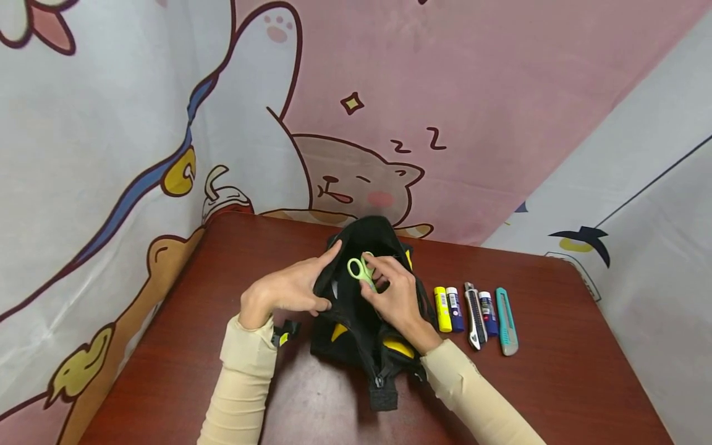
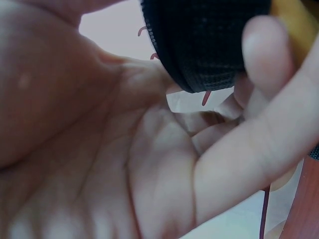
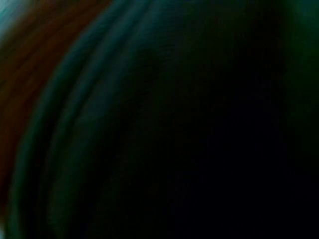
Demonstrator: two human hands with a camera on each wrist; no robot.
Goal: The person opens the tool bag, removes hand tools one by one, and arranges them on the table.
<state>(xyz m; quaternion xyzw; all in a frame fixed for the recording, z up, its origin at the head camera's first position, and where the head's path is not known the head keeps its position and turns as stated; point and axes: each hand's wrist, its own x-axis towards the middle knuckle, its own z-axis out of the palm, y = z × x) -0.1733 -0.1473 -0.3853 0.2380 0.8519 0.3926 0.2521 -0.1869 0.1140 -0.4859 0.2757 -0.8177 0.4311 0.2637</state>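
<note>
A black zippered bag [image 1: 347,351] with yellow patches lies on the table, its mouth spread apart. My left hand [image 1: 292,287] grips the left edge of the opening, the thumb up along the rim. In the left wrist view, the zipper-lined black fabric [image 2: 209,45] passes between the thumb and fingers of that hand. Over the opening, my right hand [image 1: 397,295] pinches a pair of light green scissors [image 1: 368,278] between thumb and fingers; the ring handles show and the blades are mostly hidden. Dark, blurred bag fabric [image 3: 94,109] fills most of the right wrist view.
Right of the bag lie a yellow glue stick [image 1: 442,309], two dark blue glue sticks [image 1: 455,310], a silver-and-black utility knife [image 1: 474,316] and a teal utility knife [image 1: 507,321]. A black strap buckle [image 1: 285,334] is beside the left wrist. Printed cloth [image 1: 500,93] hangs behind the brown table [image 1: 567,371].
</note>
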